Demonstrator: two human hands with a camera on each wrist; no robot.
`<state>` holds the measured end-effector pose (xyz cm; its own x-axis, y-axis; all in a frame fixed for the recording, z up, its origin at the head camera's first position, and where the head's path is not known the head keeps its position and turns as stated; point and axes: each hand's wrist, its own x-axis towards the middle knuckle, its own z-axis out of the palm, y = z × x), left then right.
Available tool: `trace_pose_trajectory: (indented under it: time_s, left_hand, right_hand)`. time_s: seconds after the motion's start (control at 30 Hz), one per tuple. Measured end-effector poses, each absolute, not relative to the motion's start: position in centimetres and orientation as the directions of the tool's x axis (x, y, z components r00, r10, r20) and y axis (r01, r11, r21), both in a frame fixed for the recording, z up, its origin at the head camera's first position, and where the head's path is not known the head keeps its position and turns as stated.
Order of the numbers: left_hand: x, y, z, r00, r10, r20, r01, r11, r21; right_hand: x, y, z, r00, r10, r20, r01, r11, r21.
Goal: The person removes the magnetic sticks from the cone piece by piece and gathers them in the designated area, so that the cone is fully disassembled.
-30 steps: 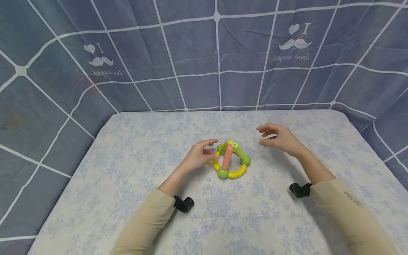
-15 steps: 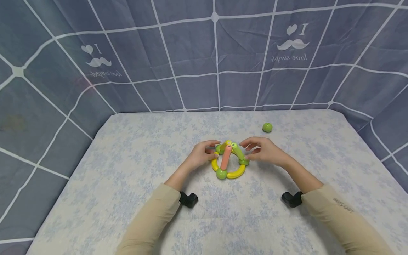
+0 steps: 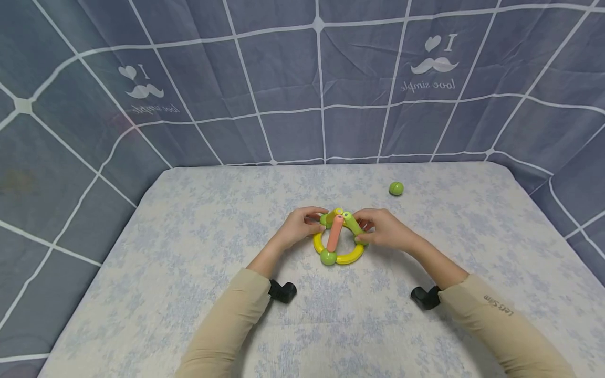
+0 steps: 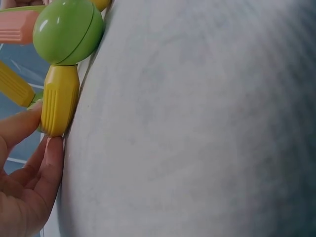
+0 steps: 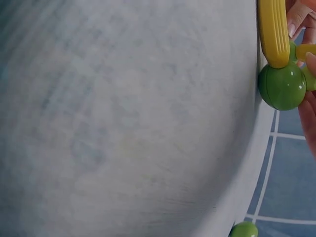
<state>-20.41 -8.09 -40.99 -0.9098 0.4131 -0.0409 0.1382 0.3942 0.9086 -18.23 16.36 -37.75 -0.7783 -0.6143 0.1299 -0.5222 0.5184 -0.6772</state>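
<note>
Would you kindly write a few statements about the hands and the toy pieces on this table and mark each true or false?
1. Both hands touch the toy structure. True.
2. A loose green ball lies apart, beyond the right hand. True.
3. The pink stick lies flat on the table, away from the structure. False: it leans up within the structure.
4. The left hand holds the loose green ball. False: it touches a yellow piece.

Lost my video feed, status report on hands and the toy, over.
Left hand and right hand both gripping the stick-and-ball toy from either side. Toy resting on the table. One loose green ball lying apart, far right. Nothing blocking.
</note>
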Motion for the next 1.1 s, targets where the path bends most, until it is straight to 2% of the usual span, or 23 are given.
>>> trace_pose_trajectory:
  time_s: [0.43,0.67,1.1]
  left_hand:
    - [-20.5,-8.1,-41.2,-0.917,0.396,-0.049,0.130,0.413,0.902]
    - [-20.5,-8.2,-41.3,-0.917,0.397,-0.040,0.128,0.387,0.913]
    - [-20.5,-8.1,-41.3,-0.916,0.398,-0.055,0.091,0.339,0.936]
  right_hand:
    - [-17.8,16.4,-38.2,-0.803,-0.576,0.153,-0.503,0.518,-0.691]
    - [-18.2,16.9,-38.8,-0.768,-0.598,0.231,-0.558,0.447,-0.699]
    - [-18.8,17.3,-38.9,-0.794,-0.594,0.128,-0.453,0.438,-0.777]
